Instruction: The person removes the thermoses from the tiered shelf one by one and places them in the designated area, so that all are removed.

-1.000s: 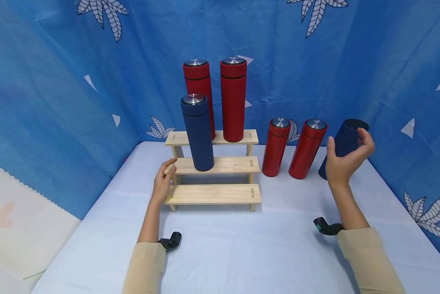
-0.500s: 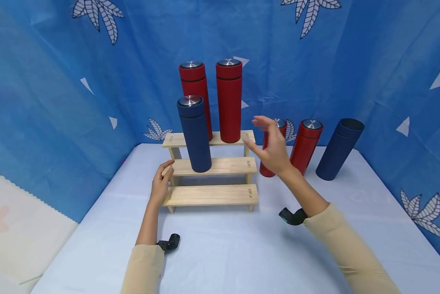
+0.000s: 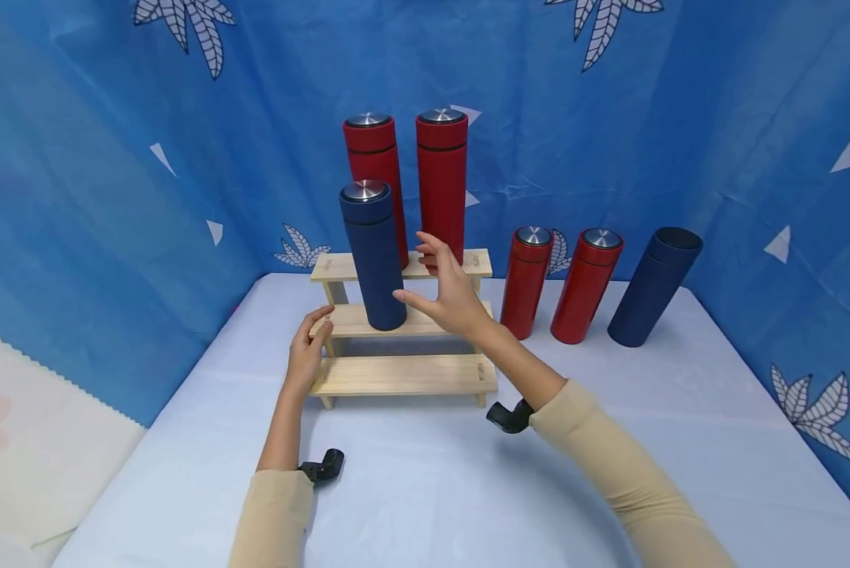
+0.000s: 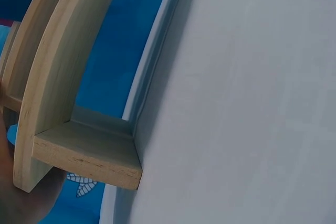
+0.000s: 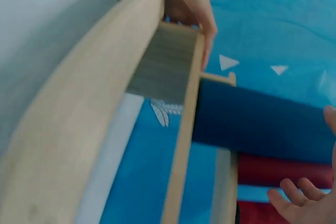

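A blue thermos [image 3: 375, 252] with a steel-topped lid stands on the middle tier of a three-tier wooden display stand [image 3: 406, 375]. My right hand [image 3: 453, 304] is beside its right side, thumb and fingers spread with nothing between them. The thumb tip comes close to the lower part of the blue thermos. At the left end of the middle tier, my left hand [image 3: 305, 355] grips the stand. Part of that hand [image 4: 34, 200] shows behind the wood in the left wrist view. On the top tier stand two tall red thermoses [image 3: 375, 158], partly hidden.
Right of the stand, two shorter red thermoses [image 3: 526, 284] and a dark blue thermos [image 3: 652, 292] with a dark top stand on the white-covered table [image 3: 410, 489]. A blue patterned cloth [image 3: 538, 95] hangs behind. Each wrist wears a small black camera [image 3: 325, 465].
My right hand has moved left from the dark blue thermos on the table, past the red ones, to the blue thermos on the stand. The left hand keeps its place.
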{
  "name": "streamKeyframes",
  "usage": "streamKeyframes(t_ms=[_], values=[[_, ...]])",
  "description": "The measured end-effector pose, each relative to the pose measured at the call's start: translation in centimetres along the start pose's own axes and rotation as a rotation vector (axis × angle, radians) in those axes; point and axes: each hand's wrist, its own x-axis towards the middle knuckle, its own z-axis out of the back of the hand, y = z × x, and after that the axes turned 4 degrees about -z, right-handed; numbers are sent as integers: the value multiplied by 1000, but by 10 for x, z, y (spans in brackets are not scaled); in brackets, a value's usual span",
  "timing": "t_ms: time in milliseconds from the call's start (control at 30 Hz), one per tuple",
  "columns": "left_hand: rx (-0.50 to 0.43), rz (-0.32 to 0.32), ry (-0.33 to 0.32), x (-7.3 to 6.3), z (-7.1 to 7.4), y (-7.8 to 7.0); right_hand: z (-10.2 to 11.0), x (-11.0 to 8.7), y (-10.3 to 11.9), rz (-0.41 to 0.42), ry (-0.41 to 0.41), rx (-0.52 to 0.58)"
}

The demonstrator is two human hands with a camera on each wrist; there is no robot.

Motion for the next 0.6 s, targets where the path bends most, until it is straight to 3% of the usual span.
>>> streamKeyframes(t_ms=[233, 367, 433, 600], values=[[28, 23, 8, 1, 4, -15, -25, 4, 1, -28, -4, 11], [30, 17, 8, 3, 4, -14, -36, 10, 1, -45, -13, -16], [38, 10, 3, 5, 3, -4, -40, 12, 1, -71, -21, -37], [26, 17, 15, 5, 2, -4, -50, 15, -3, -130, -41, -49]])
